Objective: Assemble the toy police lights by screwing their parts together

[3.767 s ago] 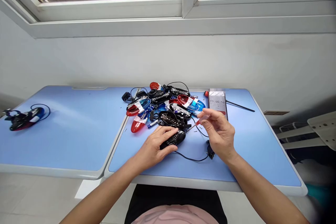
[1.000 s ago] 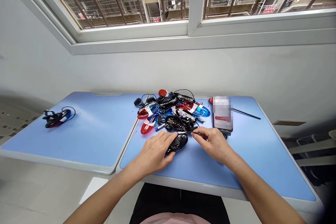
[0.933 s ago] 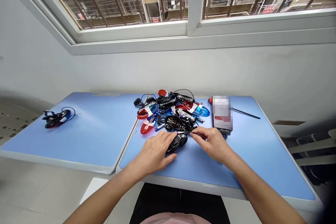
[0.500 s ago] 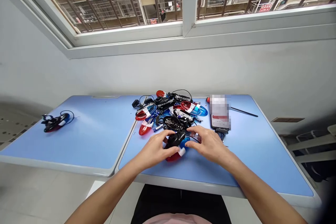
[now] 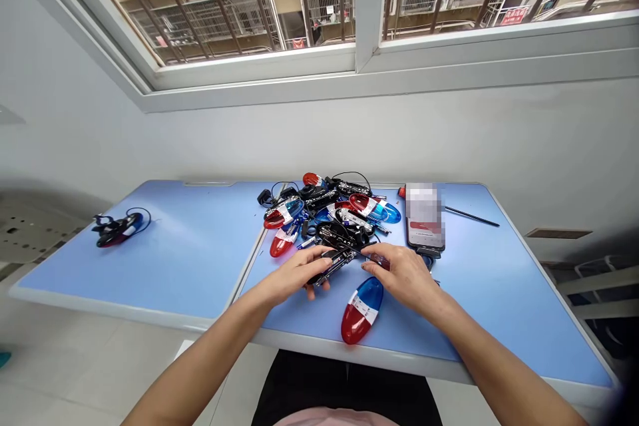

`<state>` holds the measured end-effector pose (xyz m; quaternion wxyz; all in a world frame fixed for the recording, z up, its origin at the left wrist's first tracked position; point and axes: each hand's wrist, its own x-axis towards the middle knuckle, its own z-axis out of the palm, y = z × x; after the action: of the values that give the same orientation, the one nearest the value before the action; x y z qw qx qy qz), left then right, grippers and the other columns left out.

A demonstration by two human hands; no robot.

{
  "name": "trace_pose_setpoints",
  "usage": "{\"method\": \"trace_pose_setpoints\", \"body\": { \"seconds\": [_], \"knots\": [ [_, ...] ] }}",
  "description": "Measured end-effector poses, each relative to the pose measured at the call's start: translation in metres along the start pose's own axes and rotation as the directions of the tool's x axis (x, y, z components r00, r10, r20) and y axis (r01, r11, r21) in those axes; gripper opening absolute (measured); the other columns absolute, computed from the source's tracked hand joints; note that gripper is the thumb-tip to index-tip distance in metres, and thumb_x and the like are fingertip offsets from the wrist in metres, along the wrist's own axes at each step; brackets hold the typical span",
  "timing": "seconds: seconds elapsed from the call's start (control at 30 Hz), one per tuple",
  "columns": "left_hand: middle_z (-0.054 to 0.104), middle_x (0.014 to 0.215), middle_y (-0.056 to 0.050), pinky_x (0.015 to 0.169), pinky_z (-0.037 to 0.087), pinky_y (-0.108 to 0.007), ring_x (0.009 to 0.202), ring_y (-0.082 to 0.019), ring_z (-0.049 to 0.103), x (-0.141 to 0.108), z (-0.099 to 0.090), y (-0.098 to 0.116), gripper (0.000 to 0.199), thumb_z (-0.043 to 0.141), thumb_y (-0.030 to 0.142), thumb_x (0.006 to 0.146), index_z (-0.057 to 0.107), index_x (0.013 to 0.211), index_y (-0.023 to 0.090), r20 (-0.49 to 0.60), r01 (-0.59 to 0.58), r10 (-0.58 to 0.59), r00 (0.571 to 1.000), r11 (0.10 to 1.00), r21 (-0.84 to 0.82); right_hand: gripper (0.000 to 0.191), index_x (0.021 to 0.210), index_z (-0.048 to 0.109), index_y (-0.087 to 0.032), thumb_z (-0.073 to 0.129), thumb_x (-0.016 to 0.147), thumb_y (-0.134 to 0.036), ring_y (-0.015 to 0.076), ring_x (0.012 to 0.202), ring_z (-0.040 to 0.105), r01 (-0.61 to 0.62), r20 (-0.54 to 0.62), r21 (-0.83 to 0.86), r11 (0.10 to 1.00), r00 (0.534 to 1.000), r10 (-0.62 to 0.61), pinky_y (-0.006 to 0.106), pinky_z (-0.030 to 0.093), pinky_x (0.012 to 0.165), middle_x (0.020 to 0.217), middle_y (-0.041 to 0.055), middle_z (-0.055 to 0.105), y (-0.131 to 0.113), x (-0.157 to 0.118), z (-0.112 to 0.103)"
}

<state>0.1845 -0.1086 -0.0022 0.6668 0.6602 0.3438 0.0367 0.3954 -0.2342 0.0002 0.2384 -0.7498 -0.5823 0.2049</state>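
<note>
My left hand [image 5: 292, 277] curls around a black light base [image 5: 332, 267], steadying it, while my right hand [image 5: 405, 273] pinches a red-handled screwdriver [image 5: 380, 261], its shaft reaching over the base. A red-and-blue lens shell [image 5: 362, 311] lies clear of my hands, near the table's front edge [image 5: 349, 349].

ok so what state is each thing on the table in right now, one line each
left hand: gripping the black circuit housing
right hand: pinching the small red-handled screwdriver
red and blue light shell: lying loose on the blue table
phone: lying flat, screen blurred
heap of light parts: piled, cables tangled
black-shafted screwdriver: lying beyond the phone
black and red light: lying alone on the neighbouring table, cable looped
</note>
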Motion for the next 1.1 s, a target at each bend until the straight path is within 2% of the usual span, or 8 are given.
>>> {"method": "trace_pose_setpoints", "body": {
  "seconds": [0.13,0.27,0.43,0.53,0.67,0.83,0.9,1.1],
  "knots": [
    [0.072,0.077,-0.006,0.044,0.047,-0.021,0.057,-0.015,0.066,0.008,0.002,-0.008,0.053,0.063,0.06,0.09,0.062,0.115,0.014,0.112,0.077,-0.056,0.992,0.979,-0.189,0.031,0.115,0.078,-0.028,0.068,0.09,-0.042,0.0212,0.08,0.07,0.019,-0.05,0.104,0.994,0.999,-0.014,0.035,0.051,0.076,0.098,0.0028,0.081,0.003,0.001,-0.003],
    [0.071,0.068,-0.004,0.039,0.045,-0.019,0.049,-0.014,0.064,0.018,0.0,-0.014,0.049,0.065,0.061,0.089,0.057,0.106,0.015,0.089,0.103,-0.082,0.993,0.957,-0.269,0.04,0.12,0.074,-0.023,0.07,0.086,-0.042,0.0178,0.073,0.064,0.096,-0.193,0.325,0.941,0.981,-0.034,0.032,0.051,0.069,0.094,0.0038,0.076,0.006,0.001,-0.013],
    [0.064,0.067,0.001,0.036,0.042,-0.017,0.051,-0.015,0.068,0.019,-0.006,-0.011,0.05,0.067,0.065,0.087,0.058,0.098,0.016,0.059,0.099,-0.089,0.994,0.973,-0.209,0.025,0.111,0.073,-0.021,0.06,0.096,-0.035,0.0137,0.059,0.051,0.283,-0.527,0.542,0.792,0.848,0.058,0.027,0.041,0.052,0.069,-0.001,0.058,0.011,-0.005,-0.016],
    [0.064,0.076,0.0,0.04,0.044,-0.017,0.056,-0.014,0.07,0.012,-0.007,-0.01,0.051,0.066,0.066,0.088,0.06,0.099,0.016,0.012,0.076,-0.076,0.997,0.988,-0.131,0.023,0.104,0.073,-0.023,0.055,0.102,-0.037,0.0149,0.063,0.052,0.442,-0.66,0.522,0.729,0.751,0.017,0.03,0.043,0.058,0.071,0.0001,0.056,0.014,-0.008,-0.015],
    [0.068,0.103,-0.006,0.047,0.05,-0.022,0.059,-0.014,0.071,0.004,-0.006,-0.015,0.054,0.061,0.062,0.093,0.064,0.124,0.018,-0.043,0.045,-0.045,0.998,0.999,-0.004,0.029,0.107,0.076,-0.026,0.052,0.105,-0.042,0.0214,0.084,0.059,0.527,-0.7,0.394,0.754,0.703,-0.125,0.036,0.049,0.067,0.097,0.0089,0.065,0.018,-0.009,-0.012],
    [0.061,0.078,0.001,0.05,0.048,-0.024,0.056,-0.016,0.067,-0.002,-0.01,-0.016,0.052,0.056,0.056,0.096,0.066,0.131,0.02,-0.08,0.009,0.003,0.997,0.988,0.156,0.026,0.117,0.077,-0.031,0.056,0.104,-0.041,0.0208,0.078,0.055,0.613,-0.75,0.268,0.743,0.617,-0.238,0.033,0.047,0.059,0.085,0.0061,0.062,0.02,-0.013,-0.01],
    [0.058,0.073,0.003,0.052,0.049,-0.024,0.053,-0.014,0.063,-0.003,-0.014,-0.012,0.047,0.057,0.053,0.095,0.07,0.125,0.019,-0.097,-0.011,0.035,0.995,0.971,0.238,0.025,0.117,0.077,-0.031,0.059,0.103,-0.042,0.0203,0.075,0.054,0.63,-0.744,0.301,0.715,0.625,-0.237,0.031,0.046,0.055,0.076,0.004,0.057,0.017,-0.014,-0.01],
    [0.061,0.076,0.0,0.047,0.046,-0.022,0.061,-0.016,0.058,0.006,-0.036,0.005,0.04,0.065,0.056,0.087,0.073,0.097,0.019,-0.029,-0.019,0.033,0.999,0.927,0.375,0.03,0.103,0.078,-0.028,0.065,0.098,-0.054,0.0149,0.062,0.053,0.522,-0.649,0.61,0.596,0.761,-0.002,0.024,0.039,0.041,0.073,0.0015,0.053,0.01,-0.009,-0.018]
  ]
}}
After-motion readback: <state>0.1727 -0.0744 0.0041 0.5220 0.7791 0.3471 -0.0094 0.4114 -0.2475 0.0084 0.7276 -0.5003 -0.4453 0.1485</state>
